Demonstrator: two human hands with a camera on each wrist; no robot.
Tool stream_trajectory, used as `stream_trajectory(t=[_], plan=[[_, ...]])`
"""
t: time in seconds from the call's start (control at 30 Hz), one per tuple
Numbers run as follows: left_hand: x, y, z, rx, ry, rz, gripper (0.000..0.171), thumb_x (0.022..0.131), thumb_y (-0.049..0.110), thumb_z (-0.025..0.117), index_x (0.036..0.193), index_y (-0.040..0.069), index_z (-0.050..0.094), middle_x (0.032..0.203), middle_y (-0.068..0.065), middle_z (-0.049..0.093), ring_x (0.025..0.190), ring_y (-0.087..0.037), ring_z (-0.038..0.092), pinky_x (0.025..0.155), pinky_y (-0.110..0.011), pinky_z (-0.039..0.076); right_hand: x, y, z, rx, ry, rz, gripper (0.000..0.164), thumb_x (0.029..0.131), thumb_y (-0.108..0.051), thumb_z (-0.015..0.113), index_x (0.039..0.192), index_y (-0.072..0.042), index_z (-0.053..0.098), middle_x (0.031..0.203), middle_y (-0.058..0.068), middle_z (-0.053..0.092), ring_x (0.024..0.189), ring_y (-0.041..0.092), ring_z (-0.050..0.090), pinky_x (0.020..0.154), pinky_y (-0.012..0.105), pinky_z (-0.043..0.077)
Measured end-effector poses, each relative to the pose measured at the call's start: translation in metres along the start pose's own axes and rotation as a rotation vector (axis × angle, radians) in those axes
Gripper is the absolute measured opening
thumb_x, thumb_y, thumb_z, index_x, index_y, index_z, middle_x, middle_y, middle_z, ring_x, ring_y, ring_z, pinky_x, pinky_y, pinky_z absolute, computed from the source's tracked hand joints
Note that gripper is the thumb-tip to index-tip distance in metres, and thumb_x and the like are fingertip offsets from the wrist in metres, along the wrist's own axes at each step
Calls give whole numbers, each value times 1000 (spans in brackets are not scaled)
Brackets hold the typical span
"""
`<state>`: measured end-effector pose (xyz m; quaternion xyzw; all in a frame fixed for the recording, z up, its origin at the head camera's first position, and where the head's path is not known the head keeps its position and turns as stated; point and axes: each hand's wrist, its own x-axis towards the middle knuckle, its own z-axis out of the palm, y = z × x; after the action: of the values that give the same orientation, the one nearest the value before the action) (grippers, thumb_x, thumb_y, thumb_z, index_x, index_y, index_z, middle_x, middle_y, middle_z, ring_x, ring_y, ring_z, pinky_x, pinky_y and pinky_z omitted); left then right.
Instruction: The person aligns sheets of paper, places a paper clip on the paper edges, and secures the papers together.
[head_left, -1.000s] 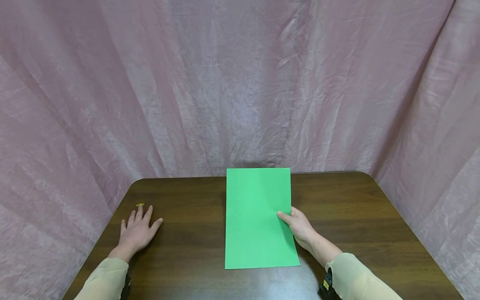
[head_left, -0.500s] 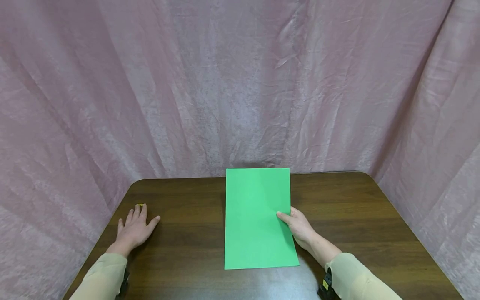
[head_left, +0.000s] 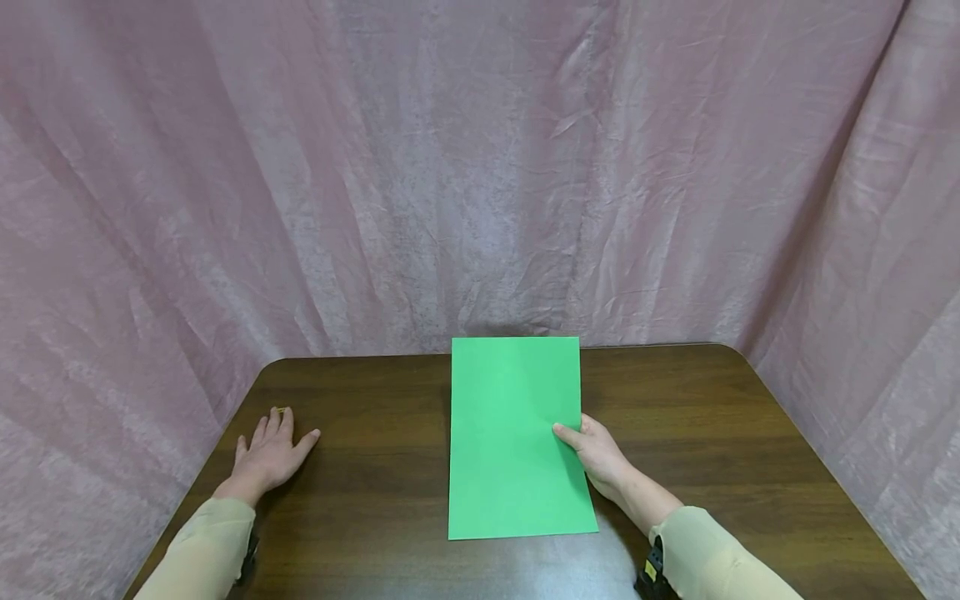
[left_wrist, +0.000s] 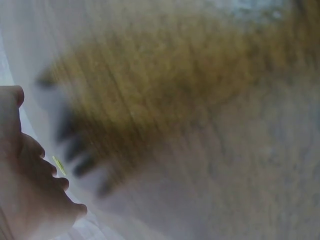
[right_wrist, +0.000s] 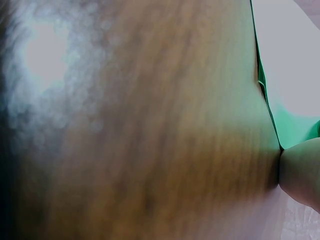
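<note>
At the table's left side, my left hand (head_left: 266, 461) reaches forward over the wood, palm down, fingers spread. A small yellow paper clip (left_wrist: 59, 165) lies at its fingertips, partly covered by them in the head view. The left wrist view has a dark shape of the fingers on the tabletop, apart from the fingers themselves. My right hand (head_left: 598, 457) pinches a green sheet of paper (head_left: 510, 442) by its right edge, thumb on top and fingers hidden underneath. Seen from the right wrist, that paper's edge stands raised off the table.
The brown wooden table (head_left: 360, 517) has rounded far corners. Behind it and along both sides hangs a pink velvet curtain (head_left: 480, 183). Both forearms have pale sleeves, with a black wrist device (head_left: 654, 575) on the right one.
My left hand has shifted slightly left, its fingertips now covering more of the paper clip. The right hand and the green sheet have hardly moved.
</note>
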<state>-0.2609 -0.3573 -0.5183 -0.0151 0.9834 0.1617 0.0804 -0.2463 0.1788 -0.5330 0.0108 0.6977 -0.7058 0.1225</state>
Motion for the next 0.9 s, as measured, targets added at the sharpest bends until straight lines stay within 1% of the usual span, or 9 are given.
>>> stream_trajectory(t=[0.13, 0.3, 0.5, 0.77, 0.9], plan=[[1, 2, -1, 8, -6, 2, 102, 103, 70, 31, 159, -11, 4, 161, -39, -5, 146, -59, -3, 108, -78, -9, 0, 0, 0, -3, 5, 0, 48, 107, -23, 57, 148, -1, 46, 123, 13, 68, 100, 25, 69, 81, 41, 59], [2, 2, 1, 18, -16, -1, 101, 103, 68, 30, 157, -13, 5, 160, -40, -4, 146, -59, -2, 108, -79, -7, 1, 1, 0, -8, 0, -4, 47, 107, -23, 56, 148, -1, 46, 123, 13, 68, 100, 25, 69, 81, 41, 59], [3, 1, 2, 13, -27, -4, 101, 104, 68, 30, 157, -14, 4, 160, -40, -4, 147, -58, -3, 109, -78, -8, 2, 2, -1, -18, 1, -15, 46, 107, -21, 56, 147, 0, 46, 120, 13, 69, 99, 25, 70, 80, 40, 59], [6, -1, -2, 14, -18, 0, 100, 104, 67, 30, 157, -14, 5, 160, -41, -5, 146, -59, -3, 108, -79, -8, 3, 2, -1, -10, 1, -15, 46, 108, -21, 56, 148, 0, 46, 121, 13, 69, 99, 25, 70, 80, 40, 59], [8, -1, -4, 22, -34, -14, 101, 104, 68, 29, 157, -14, 5, 159, -41, -5, 146, -59, -4, 109, -78, -8, 2, 2, 0, -11, -1, -14, 48, 108, -22, 55, 149, -1, 45, 122, 13, 68, 100, 25, 69, 81, 40, 59]])
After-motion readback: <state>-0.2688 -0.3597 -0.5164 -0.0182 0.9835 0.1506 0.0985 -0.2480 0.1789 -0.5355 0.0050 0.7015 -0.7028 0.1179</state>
